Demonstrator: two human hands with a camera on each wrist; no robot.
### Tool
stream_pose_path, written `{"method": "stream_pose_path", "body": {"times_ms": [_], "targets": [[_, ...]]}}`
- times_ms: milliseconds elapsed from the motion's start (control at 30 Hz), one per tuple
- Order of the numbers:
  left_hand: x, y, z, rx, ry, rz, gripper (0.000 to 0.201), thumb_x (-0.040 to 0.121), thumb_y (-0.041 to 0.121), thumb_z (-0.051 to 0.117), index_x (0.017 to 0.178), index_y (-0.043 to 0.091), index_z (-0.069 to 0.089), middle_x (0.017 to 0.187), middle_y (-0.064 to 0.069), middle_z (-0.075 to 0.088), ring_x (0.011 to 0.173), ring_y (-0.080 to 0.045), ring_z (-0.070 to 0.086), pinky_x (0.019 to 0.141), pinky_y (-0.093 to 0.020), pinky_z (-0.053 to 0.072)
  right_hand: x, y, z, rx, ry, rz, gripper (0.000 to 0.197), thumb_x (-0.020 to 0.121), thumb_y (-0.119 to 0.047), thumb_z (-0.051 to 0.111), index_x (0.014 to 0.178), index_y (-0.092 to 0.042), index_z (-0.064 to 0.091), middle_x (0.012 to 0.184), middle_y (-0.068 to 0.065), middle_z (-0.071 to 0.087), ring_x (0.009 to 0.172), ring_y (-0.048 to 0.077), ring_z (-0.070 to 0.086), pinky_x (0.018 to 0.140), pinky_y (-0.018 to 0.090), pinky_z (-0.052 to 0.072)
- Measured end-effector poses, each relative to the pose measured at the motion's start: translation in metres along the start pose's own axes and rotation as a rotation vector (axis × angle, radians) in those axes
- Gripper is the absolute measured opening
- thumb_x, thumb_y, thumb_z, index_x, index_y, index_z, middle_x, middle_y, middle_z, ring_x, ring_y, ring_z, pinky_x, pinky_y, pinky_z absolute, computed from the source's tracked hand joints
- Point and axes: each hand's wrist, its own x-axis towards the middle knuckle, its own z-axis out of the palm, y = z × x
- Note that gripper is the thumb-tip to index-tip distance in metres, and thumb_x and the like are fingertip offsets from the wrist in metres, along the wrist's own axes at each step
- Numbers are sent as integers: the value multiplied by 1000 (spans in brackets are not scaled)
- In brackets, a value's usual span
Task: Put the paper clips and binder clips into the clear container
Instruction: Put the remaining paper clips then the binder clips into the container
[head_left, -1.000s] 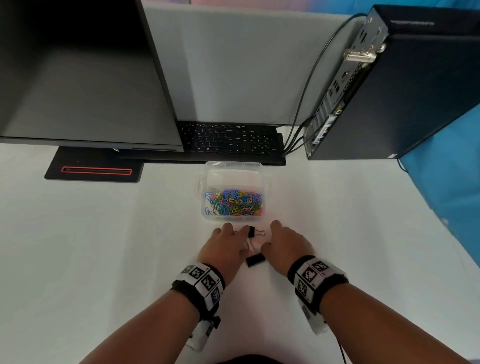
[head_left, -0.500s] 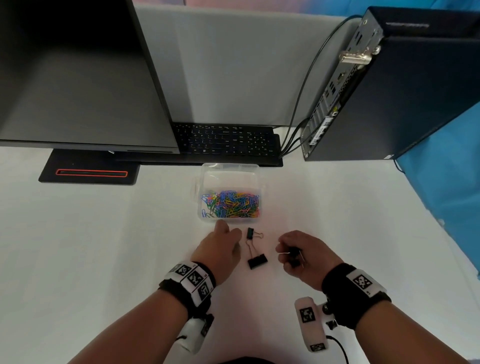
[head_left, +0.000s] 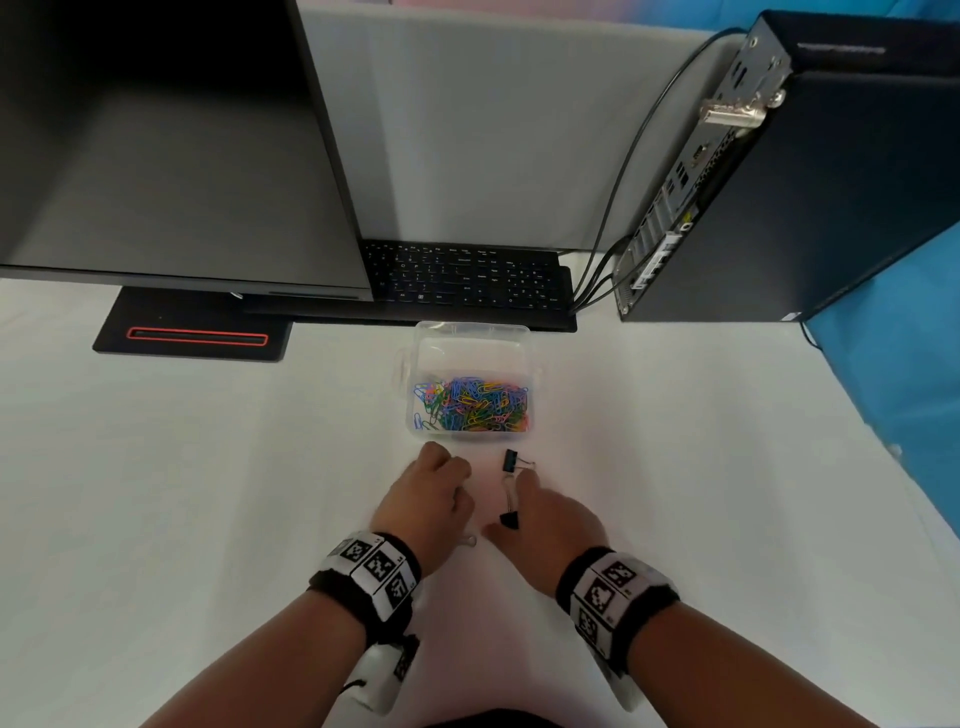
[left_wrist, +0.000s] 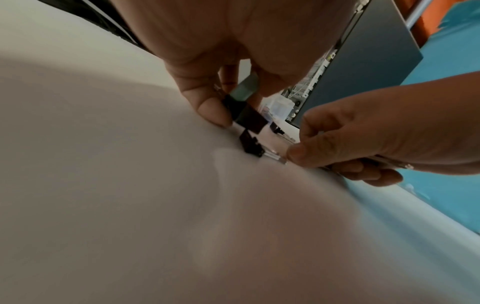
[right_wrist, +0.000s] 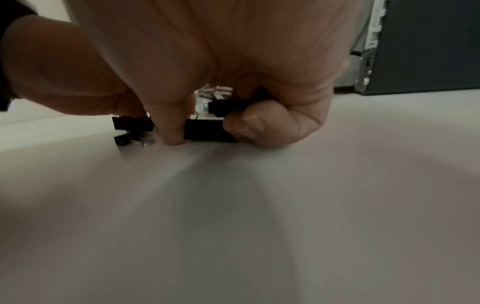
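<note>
On matte white table (head_left: 208, 493): right hand (head_left: 545, 519) pinches boxy black binder clip (right_wrist: 207, 131).

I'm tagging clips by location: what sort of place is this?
Most likely an office desk: a monitor, a black keyboard and a cabled computer tower stand behind the clear container of paper clips.

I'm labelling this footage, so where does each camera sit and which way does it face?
Head: on the head, facing down and forward at the container, both forearms and hands.
Left wrist: under the left hand, facing along its fingers; the right hand shows too.
Right wrist: under the right hand, low over the table.
All share the black binder clips.
</note>
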Motion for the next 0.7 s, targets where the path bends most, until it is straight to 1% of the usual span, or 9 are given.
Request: {"method": "stream_pose_path", "body": {"times_ms": [67, 200, 267, 367, 433, 467, 567, 667, 700], "targets": [[1, -1, 0, -8, 43, -52, 3, 84, 13, 52, 84, 10, 53, 94, -4, 45, 73, -25, 49, 62, -36, 43, -2, 0, -3, -2, -4, -5, 39, 83, -54, 48, 103, -24, 34, 89, 2, 63, 77, 27, 60, 64, 37, 49], [4, -5, -1, -67, 93, -198, 10, 83, 8, 51, 78, 13, 45, 84, -4, 48, 66, -27, 48, 58, -38, 43, -3, 9, -11, 136, -49, 22, 26, 84, -46, 45, 90, -22, 35, 78, 3, 59, 66, 27, 53, 57, 35, 43], [6, -11, -2, -197, 115, -325, 17, 83, 6, 49, 76, 20, 44, 75, -4, 55, 60, -26, 51, 54, -35, 45, -3, 19, -17, 465, -96, 102, 24, 81, -42, 49, 82, -19, 44, 71, 4, 57, 60, 24, 49, 55, 37, 44], [5, -17, -11, -739, 129, -507, 27, 85, -3, 52, 88, 25, 54, 78, -13, 57, 54, -23, 55, 48, -32, 47, -4, 33, -27, 1212, -205, 405, 19, 79, -28, 50, 78, -11, 57, 64, 12, 56, 49, 21, 42, 44, 27, 33], [2, -18, -21, -1080, 99, -603, 30, 86, -10, 51, 103, 13, 60, 81, -15, 55, 63, -24, 59, 57, -37, 55, -9, 41, -37, 1505, -238, 492, 19, 84, -19, 46, 79, -7, 61, 73, 17, 63, 53, 22, 48, 45, 25, 34], [-1, -18, -28, -1183, 74, -635, 28, 85, -13, 49, 101, 6, 61, 80, -15, 55, 66, -26, 61, 64, -40, 58, -10, 43, -42, 1580, -240, 489, 20, 85, -15, 44, 80, -6, 61, 79, 19, 65, 56, 22, 51, 46, 25, 36], [-10, -17, -37, -1248, 19, -669, 24, 80, -20, 47, 78, 1, 59, 75, -14, 57, 66, -28, 61, 72, -42, 59, -7, 46, -43, 1587, -222, 462, 19, 85, -4, 42, 85, -7, 61, 84, 16, 67, 58, 20, 54, 47, 25, 38], [-16, -19, -31, -989, 23, -638, 27, 77, -9, 64, 66, 10, 48, 64, -9, 51, 54, -20, 52, 59, -35, 54, 2, 39, -39, 1292, -146, 379, 8, 88, -10, 56, 80, -11, 56, 76, 12, 61, 55, 18, 50, 48, 26, 35], [-17, -19, -27, -815, 33, -589, 29, 77, 1, 71, 65, 12, 46, 61, -6, 50, 52, -18, 49, 55, -33, 50, 6, 36, -36, 1097, -90, 313, 16, 88, -17, 62, 77, -13, 52, 72, 10, 58, 54, 18, 48, 48, 27, 35]]}}
